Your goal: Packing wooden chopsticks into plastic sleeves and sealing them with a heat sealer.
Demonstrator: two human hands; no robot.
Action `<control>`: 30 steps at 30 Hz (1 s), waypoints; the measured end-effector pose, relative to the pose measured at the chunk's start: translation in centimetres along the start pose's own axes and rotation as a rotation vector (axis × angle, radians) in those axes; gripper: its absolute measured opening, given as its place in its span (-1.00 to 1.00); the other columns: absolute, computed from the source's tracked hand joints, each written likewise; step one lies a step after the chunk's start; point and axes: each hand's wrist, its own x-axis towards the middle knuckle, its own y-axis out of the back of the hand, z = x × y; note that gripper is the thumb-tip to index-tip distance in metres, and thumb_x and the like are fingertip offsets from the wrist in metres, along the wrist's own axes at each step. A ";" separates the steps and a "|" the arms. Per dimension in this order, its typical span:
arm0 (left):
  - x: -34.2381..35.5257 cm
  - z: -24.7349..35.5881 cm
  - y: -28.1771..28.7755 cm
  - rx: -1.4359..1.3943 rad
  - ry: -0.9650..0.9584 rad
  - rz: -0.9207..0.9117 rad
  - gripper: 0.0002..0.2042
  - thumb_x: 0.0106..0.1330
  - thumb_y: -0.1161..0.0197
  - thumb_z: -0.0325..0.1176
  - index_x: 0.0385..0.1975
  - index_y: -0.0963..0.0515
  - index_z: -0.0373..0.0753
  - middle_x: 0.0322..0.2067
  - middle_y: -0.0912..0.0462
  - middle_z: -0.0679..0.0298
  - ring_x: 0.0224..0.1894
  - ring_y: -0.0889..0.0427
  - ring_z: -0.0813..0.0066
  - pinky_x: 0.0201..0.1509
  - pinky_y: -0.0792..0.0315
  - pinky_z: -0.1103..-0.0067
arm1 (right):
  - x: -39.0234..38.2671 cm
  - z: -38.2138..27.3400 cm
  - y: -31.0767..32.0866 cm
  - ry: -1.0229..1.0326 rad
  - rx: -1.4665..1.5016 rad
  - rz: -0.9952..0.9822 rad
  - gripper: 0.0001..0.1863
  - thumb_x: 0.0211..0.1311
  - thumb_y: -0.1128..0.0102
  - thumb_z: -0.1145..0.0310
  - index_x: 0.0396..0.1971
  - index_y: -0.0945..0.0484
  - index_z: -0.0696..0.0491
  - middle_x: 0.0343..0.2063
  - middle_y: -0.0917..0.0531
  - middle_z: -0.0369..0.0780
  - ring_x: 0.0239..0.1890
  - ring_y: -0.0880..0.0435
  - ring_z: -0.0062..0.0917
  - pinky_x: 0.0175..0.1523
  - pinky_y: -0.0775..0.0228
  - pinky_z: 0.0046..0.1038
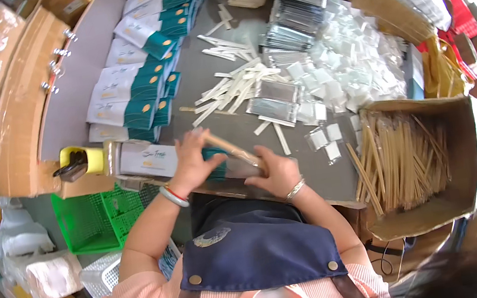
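A slim wooden stick (227, 146), apparently in clear wrap, slants between my hands above the table's near edge. My right hand (278, 171) is closed around its lower right end. My left hand (190, 160) has its fingertips at the upper left end, thumb spread apart from them. Beneath my left hand is a teal surface (216, 163), partly hidden. Just left of that hand lies a white printed packet (147, 159). Ahead is a loose pile of white strips (241, 84), with a few flat silvery packets (273, 100) beside it.
Rows of white-and-teal packets (121, 92) line the left. A yellow holder (86, 160) stands near them. Toward the back are stacked dark sachets (298, 6) and a heap of small clear-and-white packets (354, 59). A cardboard box (468, 177) of wrapped wooden sticks stands right; a green basket (84, 222) sits lower left.
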 end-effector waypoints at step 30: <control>13.8 7.5 -4.1 -0.024 -0.429 -0.104 -0.63 -0.15 -0.47 -0.35 -0.35 -0.44 -0.17 -0.34 -0.54 0.24 -0.22 -0.51 0.23 -0.10 -0.38 0.35 | -1.1 9.1 6.0 -0.433 -0.092 0.329 -0.44 -0.35 -0.50 0.24 -0.26 -0.49 0.14 -0.27 -0.51 -0.06 -0.19 -0.52 -0.12 -0.11 -0.40 -0.24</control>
